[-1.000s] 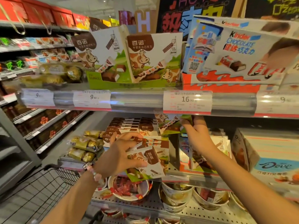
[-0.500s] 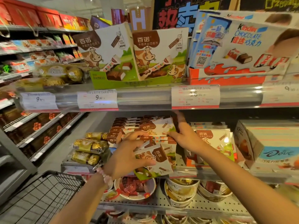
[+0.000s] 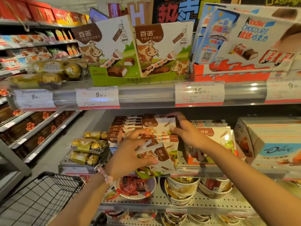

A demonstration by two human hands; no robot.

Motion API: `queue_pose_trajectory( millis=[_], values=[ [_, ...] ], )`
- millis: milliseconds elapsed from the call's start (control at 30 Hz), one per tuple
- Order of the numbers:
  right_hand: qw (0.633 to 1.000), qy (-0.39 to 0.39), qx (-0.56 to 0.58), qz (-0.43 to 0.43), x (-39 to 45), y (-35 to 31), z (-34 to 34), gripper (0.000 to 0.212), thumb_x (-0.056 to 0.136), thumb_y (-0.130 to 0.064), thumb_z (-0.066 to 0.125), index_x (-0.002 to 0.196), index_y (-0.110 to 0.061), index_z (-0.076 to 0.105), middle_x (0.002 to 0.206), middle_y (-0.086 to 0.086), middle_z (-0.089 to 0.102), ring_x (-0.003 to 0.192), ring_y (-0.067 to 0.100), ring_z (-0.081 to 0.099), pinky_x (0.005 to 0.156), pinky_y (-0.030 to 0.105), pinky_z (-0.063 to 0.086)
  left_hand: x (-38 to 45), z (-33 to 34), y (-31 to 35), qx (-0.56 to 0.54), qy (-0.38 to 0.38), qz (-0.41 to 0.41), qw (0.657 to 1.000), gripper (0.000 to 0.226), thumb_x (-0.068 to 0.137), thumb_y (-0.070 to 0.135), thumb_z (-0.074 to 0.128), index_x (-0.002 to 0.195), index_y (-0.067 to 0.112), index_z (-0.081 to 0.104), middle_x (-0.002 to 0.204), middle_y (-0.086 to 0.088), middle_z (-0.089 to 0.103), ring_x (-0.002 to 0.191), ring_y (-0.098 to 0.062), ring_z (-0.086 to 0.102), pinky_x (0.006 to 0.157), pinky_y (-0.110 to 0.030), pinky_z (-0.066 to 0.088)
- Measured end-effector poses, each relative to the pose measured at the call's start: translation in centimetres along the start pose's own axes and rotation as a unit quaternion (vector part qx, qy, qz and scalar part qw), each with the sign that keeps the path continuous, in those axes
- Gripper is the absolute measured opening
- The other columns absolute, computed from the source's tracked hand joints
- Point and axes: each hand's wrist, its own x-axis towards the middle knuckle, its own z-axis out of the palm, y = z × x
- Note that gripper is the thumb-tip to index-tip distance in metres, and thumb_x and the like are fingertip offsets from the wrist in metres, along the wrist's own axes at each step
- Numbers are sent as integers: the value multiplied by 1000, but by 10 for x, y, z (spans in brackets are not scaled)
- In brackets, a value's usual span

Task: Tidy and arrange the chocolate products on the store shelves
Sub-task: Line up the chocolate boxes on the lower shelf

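On the middle shelf stands a stack of white-and-brown cow-print chocolate boxes (image 3: 128,126). My left hand (image 3: 128,154) grips one such box (image 3: 156,159) at the shelf's front, thumb on its face. My right hand (image 3: 184,131) holds another cow-print box (image 3: 158,125) on top of the stack, fingers over its right edge and top. To the right, more boxes of the same brand (image 3: 216,136) stand upright behind my right wrist.
Gold-wrapped chocolate packs (image 3: 88,145) lie left of the stack. Dove boxes (image 3: 273,144) sit at the right. The upper shelf carries display cartons (image 3: 133,49) and Kinder boxes (image 3: 249,39). Bowls (image 3: 182,190) fill the lower shelf. A black cart basket (image 3: 39,199) is at lower left.
My right hand came out from the boxes at the right and moved left, bringing a cow-print box onto the top of the stack. My left hand kept its hold on its box.
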Motion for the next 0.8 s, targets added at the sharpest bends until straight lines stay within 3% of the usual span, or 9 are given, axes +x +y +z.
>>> queue_pose_trajectory(
  millis=[100, 267, 333, 467, 567, 667, 800],
  values=[
    [998, -22, -59, 24, 2, -2, -1, 23, 98, -19, 46, 120, -25, 46, 104, -10, 59, 97, 9, 62, 72, 16, 52, -1, 1, -2, -3, 13, 2, 1000, 19, 54, 72, 62, 65, 59, 56, 123, 39, 37, 124, 7, 32, 98, -8, -19],
    [995, 27, -100, 6, 5, 1, -1, 38, 97, -21, 49, 134, -16, 41, 125, 1, 57, 111, 14, 57, 80, 19, 52, -2, 2, -1, -10, 4, 2, 1000, 22, 56, 67, 68, 71, 68, 52, 127, 35, 38, 126, 10, 28, 106, -21, -18],
    [995, 45, -86, 4, 5, 5, -1, 35, 97, -21, 47, 132, -18, 39, 124, -1, 56, 111, 12, 55, 75, 13, 48, -1, 3, -6, -16, 7, 1, 1000, 21, 56, 71, 64, 71, 58, 59, 127, 35, 39, 127, 11, 26, 108, -24, -18],
    [997, 56, -45, 15, 1, 12, -2, 34, 97, -18, 47, 129, -23, 35, 114, -8, 54, 108, 9, 55, 65, 9, 49, 1, 6, -11, 0, 27, 6, 1000, 46, 55, 73, 60, 83, 37, 68, 127, 35, 39, 126, 12, 25, 108, -25, -19],
    [994, 34, -93, -37, -1, 11, -4, 48, 94, -9, 52, 126, -39, 31, 124, -11, 45, 119, 9, 49, 75, 12, 50, 1, 6, -11, -1, 23, 11, 1000, 43, 56, 73, 60, 81, 38, 68, 127, 34, 39, 127, 12, 25, 105, -21, -21],
    [963, 7, -237, -128, 1, 8, -5, 69, 93, -8, 53, 120, -66, 27, 143, -9, 34, 130, 11, 36, 97, 21, 40, 1, 5, -10, -4, 18, 7, 1000, 34, 56, 72, 60, 76, 46, 62, 127, 33, 40, 127, 10, 26, 106, -23, -20],
    [893, 1, -415, -174, 6, 10, -10, 47, 96, -21, 49, 135, -45, 41, 151, -3, 28, 132, 21, 37, 103, 33, 41, 0, 4, -8, -5, 18, 5, 1000, 33, 56, 71, 61, 77, 45, 63, 125, 34, 40, 126, 10, 28, 106, -21, -20]
  ],
)
